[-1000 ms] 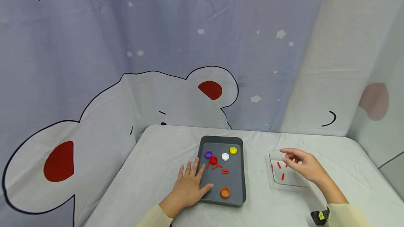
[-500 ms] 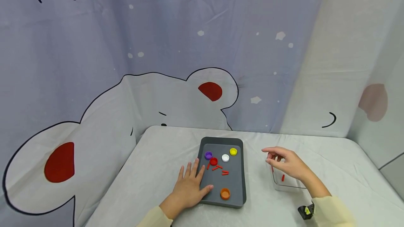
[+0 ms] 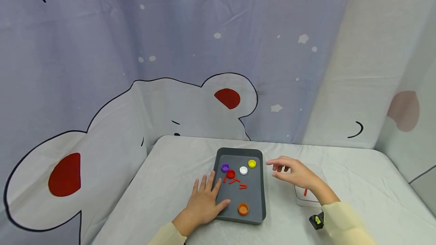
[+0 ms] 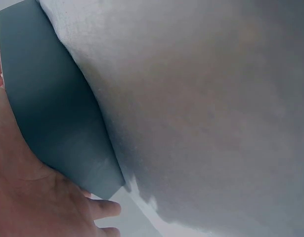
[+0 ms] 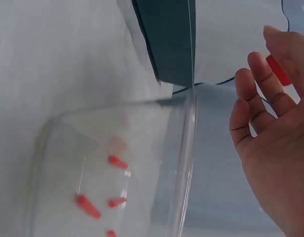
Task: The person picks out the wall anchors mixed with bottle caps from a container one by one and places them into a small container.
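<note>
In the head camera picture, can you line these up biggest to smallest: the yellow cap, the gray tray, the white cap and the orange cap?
1. Gray tray
2. Orange cap
3. White cap and yellow cap: they look too alike to rank.

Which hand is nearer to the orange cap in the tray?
Left. The left hand lies over the left edge of the tray, left of the orange cap. The right hand is farther off, beyond the tray's right edge.

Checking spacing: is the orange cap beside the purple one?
No, the gray tray holds the orange cap toward its near end, the purple cap toward its far end.
</note>
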`<state>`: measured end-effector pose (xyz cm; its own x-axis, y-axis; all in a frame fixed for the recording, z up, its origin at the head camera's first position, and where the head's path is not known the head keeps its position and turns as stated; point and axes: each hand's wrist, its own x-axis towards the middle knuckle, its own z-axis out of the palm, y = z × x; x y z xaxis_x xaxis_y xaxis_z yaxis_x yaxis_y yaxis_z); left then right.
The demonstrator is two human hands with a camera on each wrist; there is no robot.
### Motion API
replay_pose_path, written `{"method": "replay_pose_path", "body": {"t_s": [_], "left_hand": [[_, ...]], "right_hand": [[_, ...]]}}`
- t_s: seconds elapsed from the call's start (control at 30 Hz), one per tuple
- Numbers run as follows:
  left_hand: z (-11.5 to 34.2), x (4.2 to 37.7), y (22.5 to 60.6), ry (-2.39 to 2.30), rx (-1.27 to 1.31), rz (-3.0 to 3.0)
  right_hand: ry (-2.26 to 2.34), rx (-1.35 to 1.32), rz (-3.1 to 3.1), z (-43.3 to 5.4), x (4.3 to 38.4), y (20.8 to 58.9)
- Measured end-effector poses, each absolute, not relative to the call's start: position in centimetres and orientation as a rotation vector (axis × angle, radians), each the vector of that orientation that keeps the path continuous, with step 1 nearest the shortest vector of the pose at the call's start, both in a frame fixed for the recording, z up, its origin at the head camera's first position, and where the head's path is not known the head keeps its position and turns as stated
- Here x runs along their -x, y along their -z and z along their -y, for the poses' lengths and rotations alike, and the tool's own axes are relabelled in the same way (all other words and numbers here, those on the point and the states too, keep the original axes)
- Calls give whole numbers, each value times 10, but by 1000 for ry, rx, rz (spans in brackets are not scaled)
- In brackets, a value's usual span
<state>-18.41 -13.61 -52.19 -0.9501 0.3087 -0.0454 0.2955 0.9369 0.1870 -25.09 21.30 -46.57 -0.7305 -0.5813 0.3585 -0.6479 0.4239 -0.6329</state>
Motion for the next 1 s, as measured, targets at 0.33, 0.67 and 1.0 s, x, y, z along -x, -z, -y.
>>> {"method": "replay_pose_path", "body": {"t_s": [0.33,0.67,1.0], "left_hand": [[136,183,520,-277,-465,-3008],[135,184,520,-250,-451,-3004],[136,185,520,-256,-458,-3000]], "right_hand": [[-1108,-1252,2695,-186,266,467],[-952,-1391,2791,-155,277,473],[-711,-1519,2936,-133,288,480]]}}
